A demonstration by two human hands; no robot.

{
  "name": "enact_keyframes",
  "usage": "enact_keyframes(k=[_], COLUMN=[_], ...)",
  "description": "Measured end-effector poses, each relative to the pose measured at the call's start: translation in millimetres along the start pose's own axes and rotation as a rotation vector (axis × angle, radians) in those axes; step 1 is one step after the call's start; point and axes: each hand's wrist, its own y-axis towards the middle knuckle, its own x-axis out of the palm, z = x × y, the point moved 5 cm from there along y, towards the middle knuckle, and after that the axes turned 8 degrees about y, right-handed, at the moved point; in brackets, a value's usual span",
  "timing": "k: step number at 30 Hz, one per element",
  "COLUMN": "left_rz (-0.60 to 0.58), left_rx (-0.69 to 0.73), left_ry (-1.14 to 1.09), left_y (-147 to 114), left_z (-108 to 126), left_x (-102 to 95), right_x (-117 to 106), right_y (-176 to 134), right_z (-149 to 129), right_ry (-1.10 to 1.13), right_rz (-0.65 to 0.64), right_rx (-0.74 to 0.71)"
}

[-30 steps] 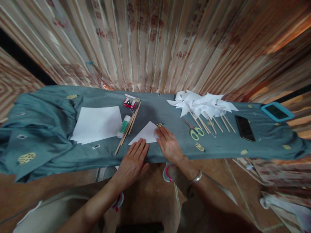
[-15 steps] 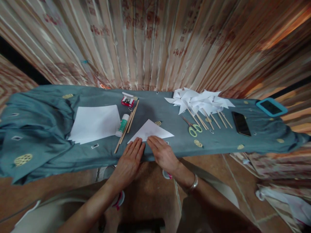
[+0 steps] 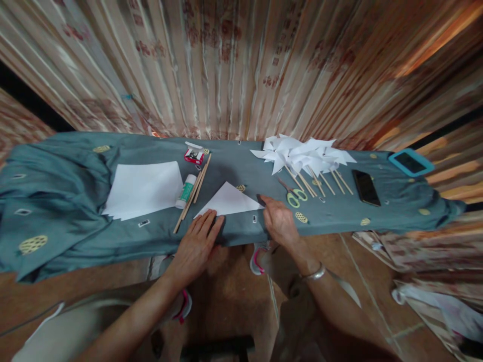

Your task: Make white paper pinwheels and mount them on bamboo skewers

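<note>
A white sheet of paper folded into a triangle (image 3: 231, 200) lies on the cloth-covered table in front of me, its long folded edge toward me. My left hand (image 3: 199, 236) rests flat with fingers stretched over the left part of that edge. At the triangle's right corner is my right hand (image 3: 279, 218), forefinger reaching out over the tip and thumb lower down; its other fingers are largely hidden. Left of the paper are a glue stick (image 3: 186, 191) and several thin wooden sticks (image 3: 197, 186). Green-handled scissors (image 3: 293, 195) lie to the right of my right hand.
A stack of white paper (image 3: 143, 188) lies at left. Behind the sticks stands an open red box (image 3: 194, 155) with small metallic pieces. White paper pinwheels (image 3: 302, 153) on sticks lie at the back right, then a black phone (image 3: 366, 187) and a blue-framed tablet (image 3: 410, 162).
My right hand has slid right along the folded edge to the triangle's right corner. My left hand stays on the left part. The view has shifted slightly.
</note>
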Motion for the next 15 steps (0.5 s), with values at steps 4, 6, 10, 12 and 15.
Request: enact_keyframes(k=[4,6,10,12,15], left_rz=[0.002,0.010,0.026,0.022,0.001], left_rx=[-0.022,-0.024,-0.015,-0.011,-0.005], left_ry=[-0.019,-0.018,-0.009,-0.010,-0.009], left_y=[7,9,10,12,17], left_z=[-2,-3,-3,-2,5], left_x=[-7.5,-8.6,-8.4,-8.8,-9.5], right_x=[-1,1,-2,-7,-14], right_y=[21,29,29,23,14], right_z=[12,20,23,18,10], right_ry=[0.221,0.433,0.878,0.994,1.046], right_rz=[-0.075,-0.191,-0.401,-0.471,-0.535], right_rx=[0.201,0.304,0.436,0.433,0.419])
